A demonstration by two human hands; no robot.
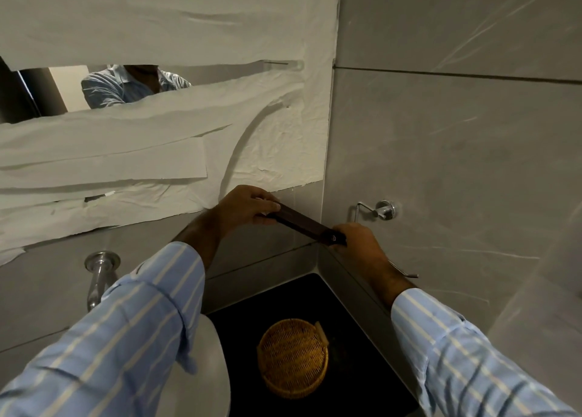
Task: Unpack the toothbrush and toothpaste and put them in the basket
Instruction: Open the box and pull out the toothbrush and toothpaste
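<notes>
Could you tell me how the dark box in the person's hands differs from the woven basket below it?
The dark box is long, narrow and dark brown; the woven basket is round and golden. The box is held up, tilted, by the left hand and right hand at its ends; the basket sits on the black counter, untouched. The box looks closed; the basket is open and appears empty.

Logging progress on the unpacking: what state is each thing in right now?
Box: dark, looks closed, held at both ends.
Left hand: grip on box's far end.
Right hand: grip on box's near end.
Basket: on dark counter, looks empty.
Mirror: mostly papered over.
</notes>
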